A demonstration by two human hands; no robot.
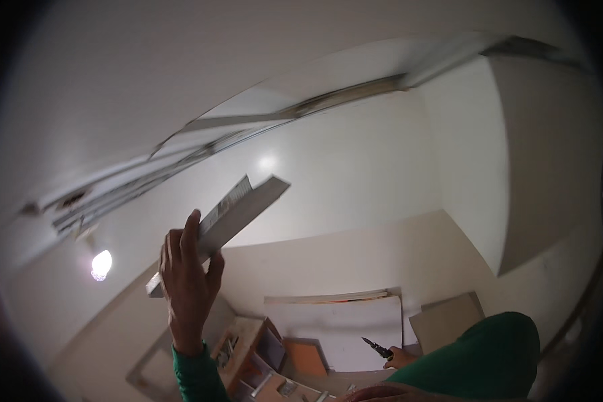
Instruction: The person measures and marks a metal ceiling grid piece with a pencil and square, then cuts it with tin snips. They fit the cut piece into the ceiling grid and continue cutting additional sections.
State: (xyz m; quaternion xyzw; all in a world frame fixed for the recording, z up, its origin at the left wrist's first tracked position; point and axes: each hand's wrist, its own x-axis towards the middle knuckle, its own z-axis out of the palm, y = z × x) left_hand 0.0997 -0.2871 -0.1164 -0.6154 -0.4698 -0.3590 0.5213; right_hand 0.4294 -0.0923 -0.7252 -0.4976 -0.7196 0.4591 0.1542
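Note:
Raised in front of the wall, my left hand (186, 281) is closed around a short grey metal channel (242, 213). The piece slants up to the right, and its lower end pokes out behind the hand. Low on the right, my right hand (400, 358) grips a dark hand tool (378, 348) with a narrow pointed tip aimed up and left. The tool is too small to tell its exact kind. My right sleeve hides much of that forearm's surroundings.
Overhead, the ceiling has an open gap with metal rails (248, 137) along the wall. A lit bulb (101, 265) hangs at the left. Below stand an orange and wooden shelf unit (256, 342), leaning white panels (342, 328) and a brown board (445, 321). A boxed wall corner (499, 167) juts out right.

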